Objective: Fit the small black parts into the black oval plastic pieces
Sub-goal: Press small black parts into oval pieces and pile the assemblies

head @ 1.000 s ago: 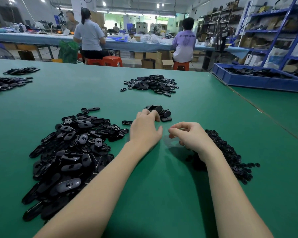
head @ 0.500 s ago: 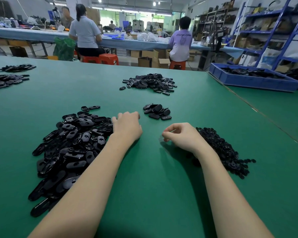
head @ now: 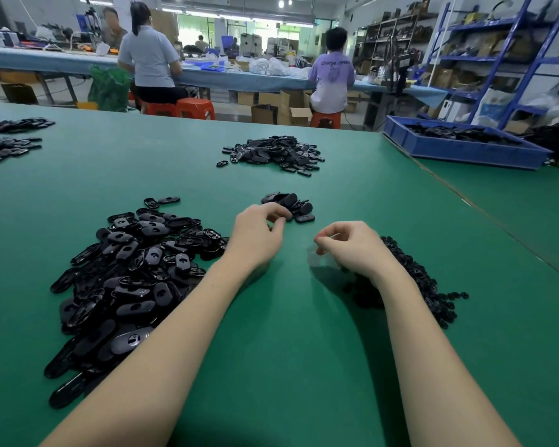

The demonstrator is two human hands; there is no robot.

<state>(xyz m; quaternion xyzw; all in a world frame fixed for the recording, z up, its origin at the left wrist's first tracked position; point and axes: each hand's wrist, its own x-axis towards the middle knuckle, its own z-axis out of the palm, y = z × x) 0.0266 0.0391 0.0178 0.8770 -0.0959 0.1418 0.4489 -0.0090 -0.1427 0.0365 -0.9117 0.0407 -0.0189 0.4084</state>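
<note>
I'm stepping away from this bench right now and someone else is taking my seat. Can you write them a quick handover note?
Left hand: fingers curled at the near edge of the small cluster of black oval plastic pieces; whether it pinches one cannot be told.
Right hand: fingers curled, resting just left of the heap of small black parts; any part in them is hidden.
The big pile of loose black oval plastic pieces lies at left on the green table.
Done: possibly that small cluster ahead; fit is not visible.
Left: the big pile, probably.
</note>
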